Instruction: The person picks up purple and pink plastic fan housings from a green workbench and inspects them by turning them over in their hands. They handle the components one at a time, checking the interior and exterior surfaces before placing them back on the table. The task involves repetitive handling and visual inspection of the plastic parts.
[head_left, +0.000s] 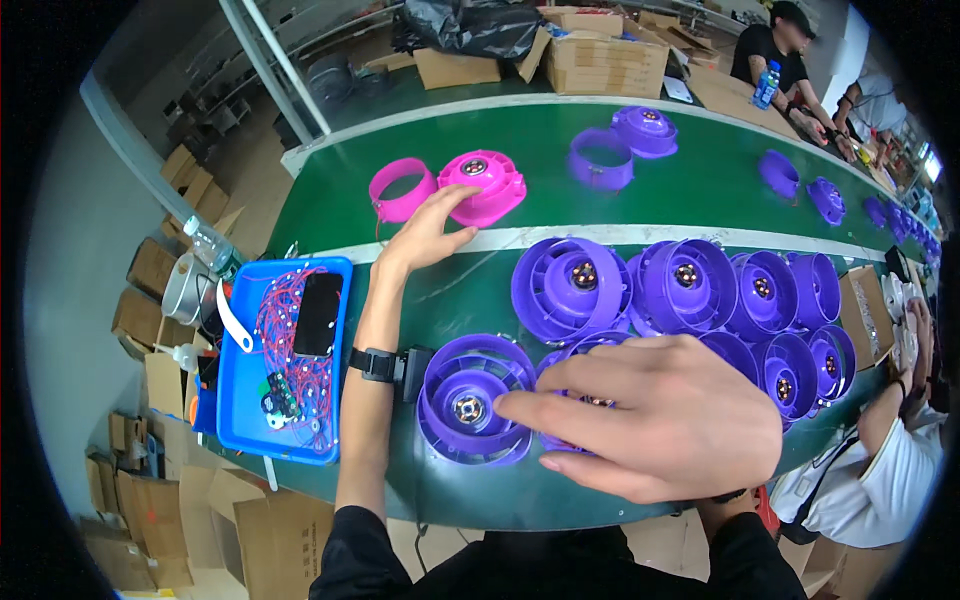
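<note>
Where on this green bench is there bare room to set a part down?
Bare belt lies between the pink housing and the far purple housing. Also free: bench between the blue tray and the near purple housings. Those cluster tightly under the right hand.

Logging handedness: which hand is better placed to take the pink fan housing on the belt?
Left. The left hand already touches the pink fan housing; the right hand rests over the purple housings near the body.

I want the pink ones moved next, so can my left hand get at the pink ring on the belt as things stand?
Probably yes. The left hand is already stretched out onto the belt, fingers against the pink fan housing, and the pink ring sits right beside that, with nothing lying between it and the hand.
</note>
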